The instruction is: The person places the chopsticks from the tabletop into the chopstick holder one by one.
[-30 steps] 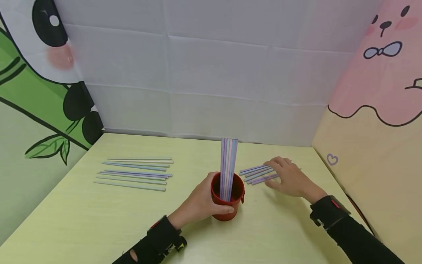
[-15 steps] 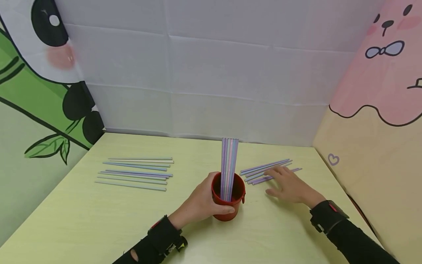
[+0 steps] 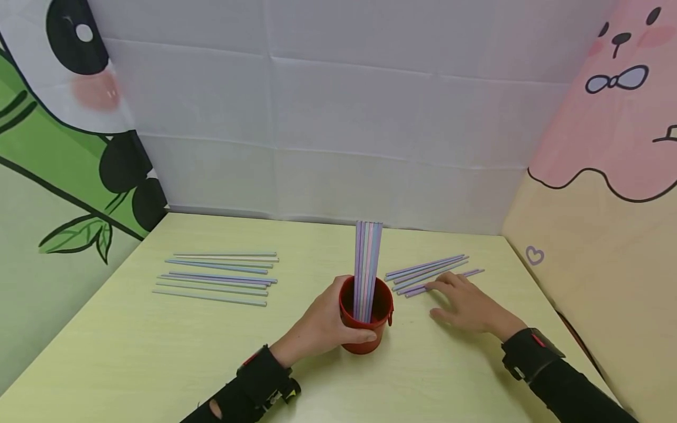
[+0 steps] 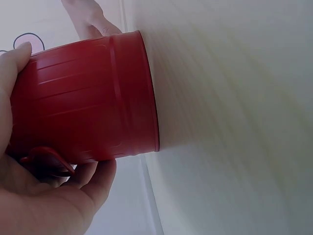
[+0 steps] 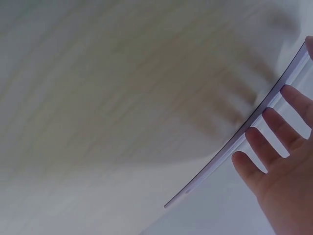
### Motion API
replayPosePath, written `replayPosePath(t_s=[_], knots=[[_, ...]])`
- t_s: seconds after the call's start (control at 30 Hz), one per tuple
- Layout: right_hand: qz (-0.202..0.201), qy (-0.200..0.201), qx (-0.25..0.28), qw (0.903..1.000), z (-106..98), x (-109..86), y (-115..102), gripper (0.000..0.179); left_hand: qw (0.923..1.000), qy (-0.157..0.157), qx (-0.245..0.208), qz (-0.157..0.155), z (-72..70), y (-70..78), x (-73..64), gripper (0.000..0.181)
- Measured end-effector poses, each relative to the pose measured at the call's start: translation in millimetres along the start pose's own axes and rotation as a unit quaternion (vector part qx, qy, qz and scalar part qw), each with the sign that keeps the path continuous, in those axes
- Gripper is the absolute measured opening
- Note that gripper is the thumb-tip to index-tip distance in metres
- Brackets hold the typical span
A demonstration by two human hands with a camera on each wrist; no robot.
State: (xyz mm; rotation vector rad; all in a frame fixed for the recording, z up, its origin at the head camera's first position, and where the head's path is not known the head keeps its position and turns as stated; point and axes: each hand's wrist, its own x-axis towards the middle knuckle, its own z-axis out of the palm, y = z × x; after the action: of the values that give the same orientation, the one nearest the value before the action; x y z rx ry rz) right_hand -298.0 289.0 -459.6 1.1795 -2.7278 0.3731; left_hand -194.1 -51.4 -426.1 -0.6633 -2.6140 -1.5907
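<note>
My left hand (image 3: 319, 323) grips a small red bucket (image 3: 361, 339) near the table's middle. In the left wrist view its fingers and thumb curl round the bucket wall (image 4: 83, 98), by a small side ring. A bundle of pastel straws (image 3: 367, 270) stands upright inside. My right hand (image 3: 468, 302) is over the near side of a loose group of straws (image 3: 423, 271) on the right. In the right wrist view the extended fingertips reach a purple straw (image 5: 210, 166), the thumb (image 5: 309, 46) by its other end.
Another group of pale straws (image 3: 217, 281) lies spread on the left side of the wood-patterned table (image 3: 158, 364). Behind the table hangs a creased white cloth (image 3: 344, 117). Printed panels stand at the left and right sides.
My right hand has drawn back toward me over the right-hand straws, uncovering more of them. My left hand and the bucket stay in place.
</note>
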Motion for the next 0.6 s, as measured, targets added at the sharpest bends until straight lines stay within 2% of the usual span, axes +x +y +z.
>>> replayPosePath(t_s=[0.3,0.47,0.6], knots=[[-0.012,-0.001,-0.006,0.9999,-4.8,-0.8,-0.3,0.032,1.0000,0.003,0.005,0.000,-0.8,0.1,-0.6,0.094],[-0.041,-0.002,0.002,0.9992,-6.2,0.5,-1.2,0.019,1.0000,0.003,0.006,0.004,-0.6,-0.2,-0.3,0.094],[-0.060,0.001,0.015,0.9981,-7.2,1.2,-0.9,0.019,0.9999,0.003,0.007,0.007,-0.2,-0.4,-0.2,0.094]])
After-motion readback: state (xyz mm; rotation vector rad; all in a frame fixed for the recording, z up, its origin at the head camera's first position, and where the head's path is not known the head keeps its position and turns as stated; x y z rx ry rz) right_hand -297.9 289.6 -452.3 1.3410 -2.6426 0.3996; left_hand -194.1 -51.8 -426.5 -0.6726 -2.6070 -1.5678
